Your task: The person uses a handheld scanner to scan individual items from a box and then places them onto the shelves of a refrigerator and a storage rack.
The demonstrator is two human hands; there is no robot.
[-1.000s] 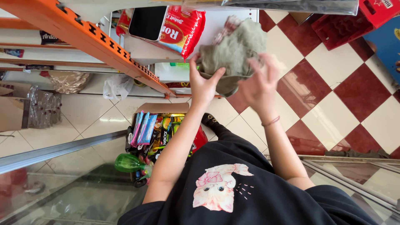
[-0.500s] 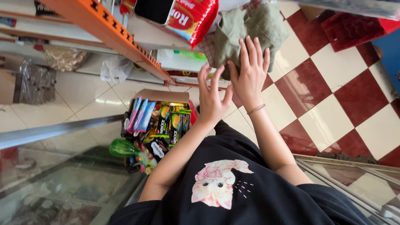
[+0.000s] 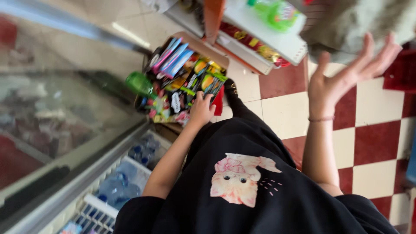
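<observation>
**A:** So, what lies at the far left?

**B:** A glass-topped chest freezer (image 3: 65, 130), its lid blurred. Beneath its near edge sits a white wire rack holding clear water bottles (image 3: 121, 182).

**A:** And moving toward the middle?

**B:** An open cardboard box (image 3: 203, 45) of brightly wrapped snack packets (image 3: 182, 86) rests on the floor, with a green bottle (image 3: 139, 83) at its left side. The person's left hand (image 3: 201, 108) reaches down to the near edge of the packets, fingers curled and touching them; whether it grips one I cannot tell.

**A:** What is the person wearing?

**B:** A black shirt (image 3: 260, 199) printed with a pale cartoon cat.

**A:** And on the right?

**B:** The right hand (image 3: 342, 80) is raised, palm open and fingers spread wide, holding nothing. A thin band circles its wrist. Just above its fingertips hangs a grey-green cloth (image 3: 355, 21), very close to them; contact is unclear. A white shelf (image 3: 268, 37) with a green packet stands to the cloth's left. Underneath is a red-and-cream checked tile floor (image 3: 372, 143).
</observation>
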